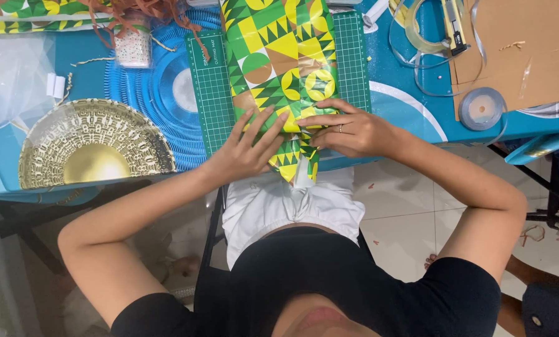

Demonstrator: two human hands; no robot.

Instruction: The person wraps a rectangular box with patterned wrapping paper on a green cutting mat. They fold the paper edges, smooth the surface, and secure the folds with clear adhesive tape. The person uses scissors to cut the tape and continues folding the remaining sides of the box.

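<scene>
A package wrapped in green, yellow and brown geometric paper [282, 56] lies on a green cutting mat [209, 93] on the blue table. My left hand [245, 150] rests flat on the near end of the paper with its fingers spread. My right hand [354, 132], with a ring on one finger, pinches a fold of the paper at the near end. A loose flap of the paper [289, 163] hangs over the table's edge between my two hands.
A gold lace-patterned plate [95, 153] and a blue pleated disc [158, 87] lie left of the mat. To the right are a grey ribbon roll [482, 107], a clear tape roll [424, 28], a utility knife [455, 25] and brown cardboard [529, 50]. A small jar [133, 47] stands at the far left.
</scene>
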